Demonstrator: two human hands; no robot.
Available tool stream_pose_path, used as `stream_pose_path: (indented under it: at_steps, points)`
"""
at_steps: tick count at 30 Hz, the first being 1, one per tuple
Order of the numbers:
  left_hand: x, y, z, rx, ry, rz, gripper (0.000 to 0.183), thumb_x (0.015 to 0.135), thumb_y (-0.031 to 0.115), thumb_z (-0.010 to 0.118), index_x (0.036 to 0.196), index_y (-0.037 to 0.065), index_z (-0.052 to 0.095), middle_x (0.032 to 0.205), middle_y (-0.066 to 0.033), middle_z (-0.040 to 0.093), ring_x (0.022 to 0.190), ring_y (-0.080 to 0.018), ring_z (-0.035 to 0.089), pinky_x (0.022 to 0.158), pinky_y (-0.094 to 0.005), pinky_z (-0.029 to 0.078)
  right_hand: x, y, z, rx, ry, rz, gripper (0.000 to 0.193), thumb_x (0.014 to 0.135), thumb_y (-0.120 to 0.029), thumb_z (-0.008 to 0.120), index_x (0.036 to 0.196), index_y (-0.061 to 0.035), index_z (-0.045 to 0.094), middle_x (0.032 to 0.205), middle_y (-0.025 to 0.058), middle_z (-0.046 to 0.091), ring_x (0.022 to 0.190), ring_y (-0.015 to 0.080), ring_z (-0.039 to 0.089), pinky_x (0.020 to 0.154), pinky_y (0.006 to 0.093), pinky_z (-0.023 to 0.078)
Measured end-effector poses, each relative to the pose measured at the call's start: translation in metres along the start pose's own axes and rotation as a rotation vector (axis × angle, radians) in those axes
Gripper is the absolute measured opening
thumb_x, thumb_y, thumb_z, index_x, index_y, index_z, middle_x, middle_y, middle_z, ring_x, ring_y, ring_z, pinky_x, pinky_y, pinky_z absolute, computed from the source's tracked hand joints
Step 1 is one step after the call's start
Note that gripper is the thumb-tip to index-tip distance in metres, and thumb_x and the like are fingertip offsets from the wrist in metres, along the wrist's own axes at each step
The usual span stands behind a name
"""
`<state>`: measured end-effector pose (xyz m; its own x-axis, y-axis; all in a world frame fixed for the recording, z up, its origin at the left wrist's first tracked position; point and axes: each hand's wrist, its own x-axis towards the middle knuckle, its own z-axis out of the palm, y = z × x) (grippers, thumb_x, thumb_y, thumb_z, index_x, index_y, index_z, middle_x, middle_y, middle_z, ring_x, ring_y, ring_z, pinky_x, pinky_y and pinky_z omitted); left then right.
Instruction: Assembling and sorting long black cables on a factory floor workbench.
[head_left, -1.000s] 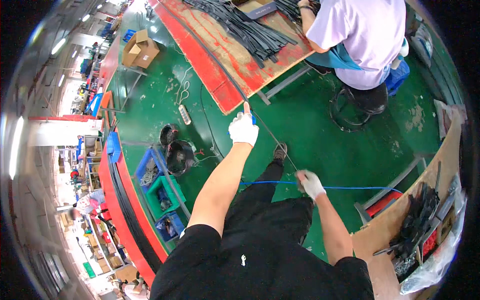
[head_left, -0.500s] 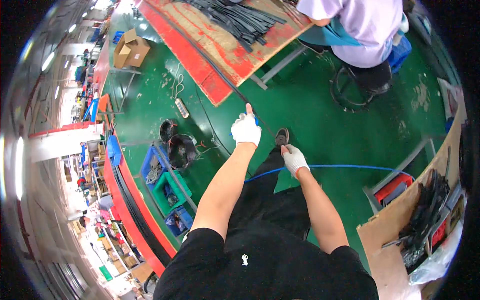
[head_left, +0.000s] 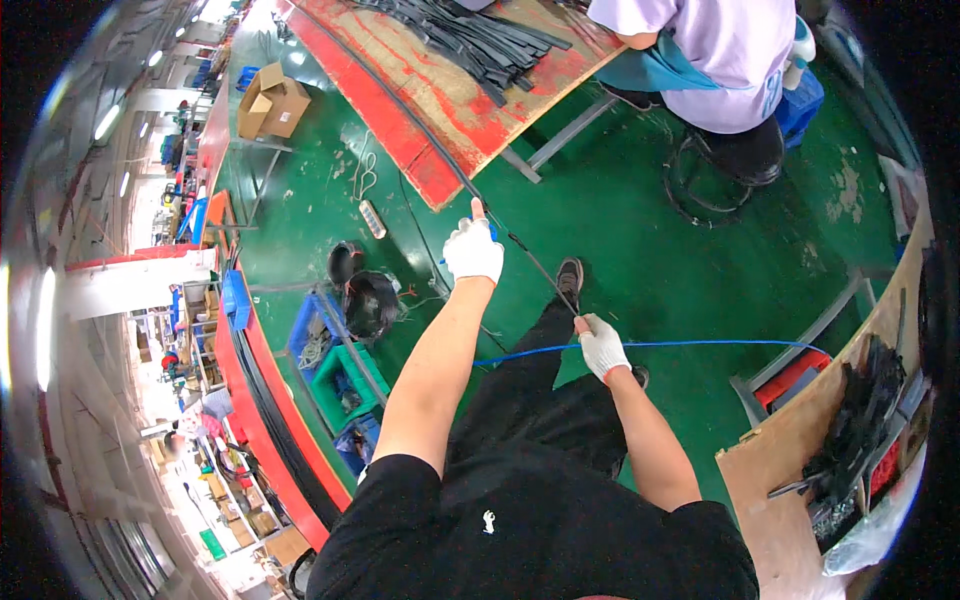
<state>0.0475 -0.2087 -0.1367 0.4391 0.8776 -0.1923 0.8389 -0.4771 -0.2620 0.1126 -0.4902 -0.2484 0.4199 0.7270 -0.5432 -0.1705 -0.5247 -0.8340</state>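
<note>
My left hand (head_left: pixel 473 254), in a white glove with bare fingertips, is closed around a long black cable or tube (head_left: pixel 425 130) just off the corner of the red-edged table. A small blue piece (head_left: pixel 493 231) shows beside its fingers; its kind is hidden by the glove. From there a thinner dark cord (head_left: pixel 541 268) stretches taut down to my right hand (head_left: pixel 604 349). That hand, gloved the same way, pinches the cord above my legs. Below the hands, a thin blue hose (head_left: pixel 710 343) crosses from the right side toward my legs.
Black strips (head_left: pixel 470 45) lie on the worn table (head_left: pixel 425 183), where another person (head_left: pixel 715 70) sits. Black buckets (head_left: pixel 371 304), a green bin (head_left: pixel 335 385) and a power strip (head_left: pixel 372 219) stand or lie to the left. A wooden board (head_left: pixel 750 480) with black pieces is at right.
My left hand has moved slightly left and up, my right hand slightly right and down. More of the dark cord now shows stretched between them.
</note>
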Motion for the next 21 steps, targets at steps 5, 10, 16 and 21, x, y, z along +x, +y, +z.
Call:
stream_pose_path:
  at_steps: [5, 10, 16, 21]
  points:
    - [0.007, 0.000, -0.002, -0.035, 0.013, -0.019, 0.092, 0.085, 0.028, 0.075, 0.166, 0.012, 0.034, 0.117, -0.0166, 0.068, 0.100, -0.0325, 0.073, 0.089, -0.0430, 0.059, 0.029, 0.010, -0.003, 0.098, -0.156, 0.054, 0.036, 0.109, -0.038, 0.058, 0.097, -0.0045, 0.066, 0.079, 0.0064, 0.065, 0.069, 0.0176, 0.060, 0.065, 0.0348, 0.048]
    - [0.005, 0.003, -0.005, -0.110, -0.023, 0.009, 0.093, 0.085, 0.027, 0.073, 0.167, 0.012, 0.032, 0.118, -0.0175, 0.068, 0.102, -0.0348, 0.072, 0.090, -0.0448, 0.058, 0.087, -0.083, 0.001, 0.166, -0.154, -0.040, 0.045, 0.106, -0.045, 0.059, 0.120, -0.0038, 0.071, 0.082, 0.0044, 0.068, 0.066, 0.0138, 0.061, 0.060, 0.0320, 0.049]
    - [0.018, 0.002, -0.001, -0.162, 0.134, -0.037, 0.088, 0.085, 0.024, 0.072, 0.164, 0.010, 0.038, 0.116, -0.0161, 0.068, 0.099, -0.0331, 0.072, 0.089, -0.0436, 0.058, 0.083, -0.100, 0.010, -0.123, -0.035, -0.126, 0.052, 0.105, -0.047, 0.057, 0.117, 0.0015, 0.071, 0.105, 0.0301, 0.073, 0.103, 0.0440, 0.071, 0.090, 0.0465, 0.053]
    - [0.003, 0.013, 0.004, -0.113, -0.021, 0.086, 0.084, 0.086, 0.023, 0.070, 0.164, 0.013, 0.039, 0.114, -0.0164, 0.068, 0.098, -0.0333, 0.072, 0.086, -0.0468, 0.059, 0.039, -0.043, -0.015, -0.087, 0.072, -0.055, 0.056, 0.106, -0.052, 0.053, 0.106, 0.0003, 0.071, 0.095, 0.0244, 0.073, 0.095, 0.0465, 0.069, 0.084, 0.0480, 0.053]
